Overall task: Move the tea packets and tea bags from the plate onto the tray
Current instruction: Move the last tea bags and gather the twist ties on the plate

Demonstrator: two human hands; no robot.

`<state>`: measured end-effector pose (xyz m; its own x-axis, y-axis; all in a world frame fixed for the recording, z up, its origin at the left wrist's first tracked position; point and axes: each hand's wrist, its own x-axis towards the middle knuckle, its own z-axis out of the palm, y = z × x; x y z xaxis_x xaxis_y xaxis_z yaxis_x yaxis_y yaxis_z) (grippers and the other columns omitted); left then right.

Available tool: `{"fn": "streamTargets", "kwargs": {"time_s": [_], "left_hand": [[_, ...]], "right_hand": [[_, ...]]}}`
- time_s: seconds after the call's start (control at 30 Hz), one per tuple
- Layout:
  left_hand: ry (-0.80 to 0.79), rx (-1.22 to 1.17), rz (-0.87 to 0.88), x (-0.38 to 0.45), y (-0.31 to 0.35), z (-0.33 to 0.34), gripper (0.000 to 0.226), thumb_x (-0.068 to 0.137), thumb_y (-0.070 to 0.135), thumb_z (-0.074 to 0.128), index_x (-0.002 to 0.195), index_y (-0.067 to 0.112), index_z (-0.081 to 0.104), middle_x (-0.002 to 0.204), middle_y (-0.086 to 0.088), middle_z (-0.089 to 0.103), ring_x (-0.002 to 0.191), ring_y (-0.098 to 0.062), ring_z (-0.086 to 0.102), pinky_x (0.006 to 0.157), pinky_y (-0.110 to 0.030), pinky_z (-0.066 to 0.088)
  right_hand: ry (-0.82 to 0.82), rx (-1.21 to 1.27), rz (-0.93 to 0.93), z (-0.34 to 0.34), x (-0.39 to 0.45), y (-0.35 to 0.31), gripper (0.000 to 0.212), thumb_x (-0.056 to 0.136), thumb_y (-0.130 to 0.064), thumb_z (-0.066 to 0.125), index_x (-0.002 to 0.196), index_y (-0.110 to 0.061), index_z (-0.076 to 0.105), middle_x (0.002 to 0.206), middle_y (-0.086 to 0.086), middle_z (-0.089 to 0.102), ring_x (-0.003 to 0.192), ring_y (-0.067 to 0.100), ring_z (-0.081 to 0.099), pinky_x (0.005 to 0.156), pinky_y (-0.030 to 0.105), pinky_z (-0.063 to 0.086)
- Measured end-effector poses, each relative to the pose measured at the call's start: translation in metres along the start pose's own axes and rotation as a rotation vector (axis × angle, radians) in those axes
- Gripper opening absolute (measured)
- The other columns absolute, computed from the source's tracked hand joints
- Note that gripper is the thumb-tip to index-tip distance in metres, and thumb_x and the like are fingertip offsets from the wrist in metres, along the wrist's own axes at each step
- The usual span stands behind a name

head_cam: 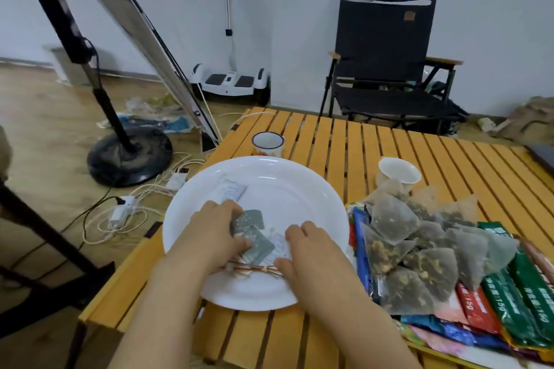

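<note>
Packets (251, 234) on plate (299, 186): light, flat, slick foil. Left hand (214, 229) pinches the grey ones; right hand (302, 244) rests fingers curled, grip unclear. Lift by edges.

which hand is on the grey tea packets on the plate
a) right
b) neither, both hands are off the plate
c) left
c: the left hand grips the grey tea packets on the white plate, while the right hand rests beside them on a white packet.
</note>
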<state>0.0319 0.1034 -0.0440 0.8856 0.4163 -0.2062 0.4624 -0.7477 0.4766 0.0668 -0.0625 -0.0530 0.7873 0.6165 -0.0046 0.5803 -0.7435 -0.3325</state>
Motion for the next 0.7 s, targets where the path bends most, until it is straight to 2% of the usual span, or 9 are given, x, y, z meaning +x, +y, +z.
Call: {"fn": "streamTargets", "kwargs": {"time_s": [0.07, 0.2, 0.33, 0.4, 0.47, 0.6, 0.7], "left_hand": [[-0.002, -0.008, -0.001, 0.004, 0.001, 0.001, 0.061, 0.074, 0.037, 0.075, 0.126, 0.029, 0.046, 0.119, 0.001, 0.047, 0.105, -0.018, 0.051, 0.093, -0.034, 0.045], [-0.059, -0.087, -0.063, 0.005, 0.006, 0.001, 0.069, 0.072, 0.033, 0.079, 0.128, 0.024, 0.038, 0.104, 0.002, 0.055, 0.095, -0.017, 0.054, 0.078, -0.029, 0.043], [-0.063, -0.097, -0.110, 0.003, 0.006, 0.001, 0.064, 0.071, 0.039, 0.079, 0.119, 0.020, 0.042, 0.106, 0.000, 0.055, 0.095, -0.017, 0.054, 0.079, -0.030, 0.046], [-0.066, -0.107, -0.121, 0.003, 0.008, 0.001, 0.062, 0.069, 0.043, 0.078, 0.116, 0.021, 0.044, 0.108, 0.001, 0.055, 0.095, -0.017, 0.054, 0.069, -0.027, 0.046], [-0.074, -0.097, -0.121, 0.004, 0.011, 0.002, 0.054, 0.070, 0.043, 0.077, 0.109, 0.019, 0.049, 0.104, 0.002, 0.058, 0.092, -0.016, 0.056, 0.061, -0.024, 0.046], [-0.082, -0.097, -0.055, 0.008, 0.011, 0.006, 0.024, 0.079, 0.038, 0.071, 0.090, 0.020, 0.060, 0.085, 0.002, 0.063, 0.075, -0.011, 0.056, 0.056, -0.023, 0.038], [-0.021, -0.198, 0.007, 0.011, 0.008, 0.004, 0.015, 0.084, 0.032, 0.067, 0.096, 0.025, 0.062, 0.093, 0.005, 0.065, 0.081, -0.011, 0.057, 0.061, -0.022, 0.038]], "right_hand": [[0.030, 0.020, 0.030, 0.002, 0.002, -0.001, 0.027, 0.093, -0.037, 0.049, 0.113, -0.018, 0.045, 0.111, 0.002, 0.045, 0.103, 0.022, 0.049, 0.084, 0.035, 0.045], [0.045, 0.125, 0.128, 0.001, 0.005, 0.000, 0.034, 0.090, -0.038, 0.056, 0.117, -0.019, 0.049, 0.113, -0.002, 0.047, 0.104, 0.020, 0.052, 0.084, 0.034, 0.047], [0.041, 0.210, 0.154, -0.003, 0.004, 0.002, 0.020, 0.089, -0.034, 0.058, 0.103, -0.021, 0.055, 0.104, -0.004, 0.048, 0.095, 0.017, 0.053, 0.078, 0.033, 0.047], [0.058, 0.236, 0.158, -0.003, 0.004, 0.003, 0.012, 0.090, -0.029, 0.057, 0.098, -0.020, 0.054, 0.102, -0.003, 0.049, 0.091, 0.017, 0.053, 0.073, 0.031, 0.045], [0.084, 0.257, 0.165, -0.003, 0.005, 0.004, 0.008, 0.091, -0.024, 0.056, 0.096, -0.019, 0.053, 0.101, -0.003, 0.050, 0.089, 0.016, 0.053, 0.073, 0.030, 0.044], [0.182, 0.304, 0.216, -0.005, 0.008, 0.008, 0.005, 0.090, -0.014, 0.055, 0.089, -0.016, 0.051, 0.098, 0.001, 0.051, 0.083, 0.014, 0.049, 0.068, 0.025, 0.040], [0.239, 0.377, 0.237, -0.007, 0.008, 0.013, 0.015, 0.090, -0.011, 0.055, 0.078, -0.016, 0.047, 0.085, 0.002, 0.055, 0.073, 0.014, 0.050, 0.060, 0.025, 0.039]]}}
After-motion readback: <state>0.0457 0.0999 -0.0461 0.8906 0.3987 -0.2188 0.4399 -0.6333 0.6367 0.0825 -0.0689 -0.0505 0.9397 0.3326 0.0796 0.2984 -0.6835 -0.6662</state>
